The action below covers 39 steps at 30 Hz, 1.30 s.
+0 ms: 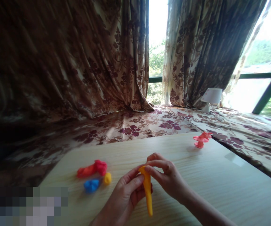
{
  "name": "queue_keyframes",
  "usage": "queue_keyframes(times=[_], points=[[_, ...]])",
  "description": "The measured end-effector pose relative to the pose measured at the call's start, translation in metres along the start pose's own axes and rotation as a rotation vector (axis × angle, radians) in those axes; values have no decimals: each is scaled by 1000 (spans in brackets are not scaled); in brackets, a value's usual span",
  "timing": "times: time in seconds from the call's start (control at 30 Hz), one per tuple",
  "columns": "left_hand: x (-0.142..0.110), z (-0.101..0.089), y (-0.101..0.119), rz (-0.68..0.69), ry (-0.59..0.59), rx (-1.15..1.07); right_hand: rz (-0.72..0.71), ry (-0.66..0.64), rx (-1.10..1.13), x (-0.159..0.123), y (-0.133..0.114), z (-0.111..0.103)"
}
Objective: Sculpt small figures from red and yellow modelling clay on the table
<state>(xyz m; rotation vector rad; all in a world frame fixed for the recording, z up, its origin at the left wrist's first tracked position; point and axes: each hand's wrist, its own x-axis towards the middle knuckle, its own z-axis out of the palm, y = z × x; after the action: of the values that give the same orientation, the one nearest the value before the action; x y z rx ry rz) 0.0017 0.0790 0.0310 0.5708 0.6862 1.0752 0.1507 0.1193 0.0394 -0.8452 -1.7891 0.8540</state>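
Observation:
A long yellow piece of modelling clay point(147, 191), wide at the top and tapering downward, is held over the table. My left hand point(128, 191) is closed around its upper part, the thumb lying on the near side. At the flared top end, my right hand point(165, 171) pinches the clay between thumb and fingers. To the left lie a red-orange clay roll point(86, 171), a pinkish-red lump point(101, 167), a blue lump point(91, 185) and a small yellow ball point(107, 178). Some fingers of my left hand are hidden behind the yellow piece.
A coral-pink clay figure point(201, 139) stands near the far right corner of the pale wooden table point(211, 185). Beyond are flowered cloth point(135, 125), a white lamp point(211, 96), patterned curtains point(107, 62) and bright windows. The lower left corner is pixelated.

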Motion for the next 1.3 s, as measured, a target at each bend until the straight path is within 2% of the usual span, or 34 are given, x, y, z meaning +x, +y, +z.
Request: queue_keyframes(times=[0.13,0.33,0.57,0.77,0.87,1.0,1.2,1.3], points=[[1,0,1,0,31,-18,60,-10,2,1,-4,-6],[1,0,1,16,-10,-4,21,-68,17,0,-2,-5],[-1,1,-1,6,0,5,-47,32,-6,1,-2,-1],[0,1,-1,19,8,4,39,-30,20,1,-2,-4],[0,0,-2,29,9,15,16,-57,25,0,1,-3],[0,0,-2,17,10,28,-29,-19,22,-1,2,-1],[1,2,1,3,96,-10,47,-37,18,2,-4,-7],[1,2,2,17,84,-3,41,-66,13,1,-2,-7]])
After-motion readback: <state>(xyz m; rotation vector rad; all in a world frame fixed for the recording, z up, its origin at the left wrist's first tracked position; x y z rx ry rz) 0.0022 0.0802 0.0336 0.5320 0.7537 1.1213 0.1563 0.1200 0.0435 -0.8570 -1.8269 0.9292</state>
